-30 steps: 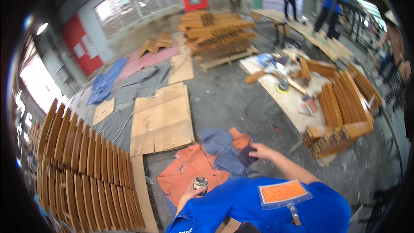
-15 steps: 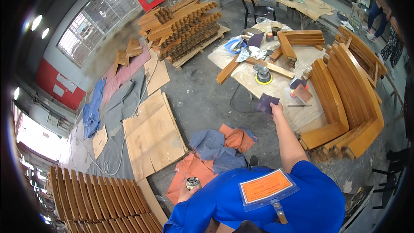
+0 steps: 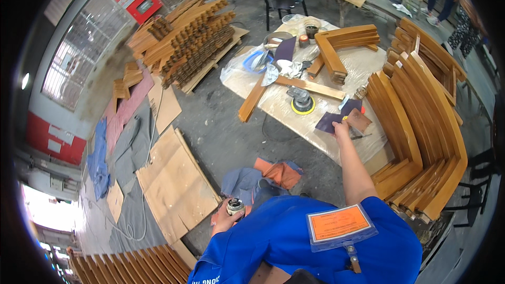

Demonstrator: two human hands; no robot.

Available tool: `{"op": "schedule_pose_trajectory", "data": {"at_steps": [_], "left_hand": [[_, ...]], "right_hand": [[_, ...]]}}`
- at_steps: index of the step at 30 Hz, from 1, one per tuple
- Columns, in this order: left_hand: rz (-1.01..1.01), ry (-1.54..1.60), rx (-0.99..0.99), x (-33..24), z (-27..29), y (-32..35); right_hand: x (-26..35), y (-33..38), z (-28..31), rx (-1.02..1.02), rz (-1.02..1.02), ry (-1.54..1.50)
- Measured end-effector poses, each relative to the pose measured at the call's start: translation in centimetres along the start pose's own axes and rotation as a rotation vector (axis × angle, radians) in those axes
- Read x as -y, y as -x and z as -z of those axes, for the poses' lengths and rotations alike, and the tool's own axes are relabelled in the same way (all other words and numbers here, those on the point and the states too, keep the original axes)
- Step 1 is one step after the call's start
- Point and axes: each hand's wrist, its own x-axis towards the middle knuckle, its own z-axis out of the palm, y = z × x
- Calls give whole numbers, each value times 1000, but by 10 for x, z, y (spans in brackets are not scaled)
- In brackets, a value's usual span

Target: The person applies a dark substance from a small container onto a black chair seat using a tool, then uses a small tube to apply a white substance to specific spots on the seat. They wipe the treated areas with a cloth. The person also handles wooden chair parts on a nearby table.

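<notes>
Your right hand (image 3: 342, 126) grips a dark sandpaper sheet (image 3: 329, 122) over the tabletop (image 3: 294, 121), sander (image 3: 301, 100) at 10 o'clock. Your left hand (image 3: 226, 220) fingers close around a small can (image 3: 234, 206)

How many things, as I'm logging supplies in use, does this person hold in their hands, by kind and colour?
Small round tin, left hand: 1
Dark purple abrasive sheet, right hand: 1
Brown abrasive sheet, right hand: 1
Total: 3

Blue short-sleeved work shirt, orange badge in clear holder clipped at chest
</notes>
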Motion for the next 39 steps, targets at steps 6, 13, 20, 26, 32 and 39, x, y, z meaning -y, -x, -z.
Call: {"op": "schedule_pose_trajectory", "data": {"at_steps": [6,13,20,26,32,39], "left_hand": [[34,80,88,-51,32,-107],[-78,0,183,-90,99,-229],[-42,22,164,-116,130,-279],[-7,38,-59,-123,117,-254],[216,215,-239,-118,93,-212],[101,221,-405,-124,68,-190]], "right_hand": [[10,-36,-8,-100,43,32],[55,-11,-82,-505,421,890],[112,-18,-238,89,939,1040],[117,-75,-335,514,798,1766],[118,-92,-340,586,958,1744],[210,-76,-356,455,1149,1282]]}}
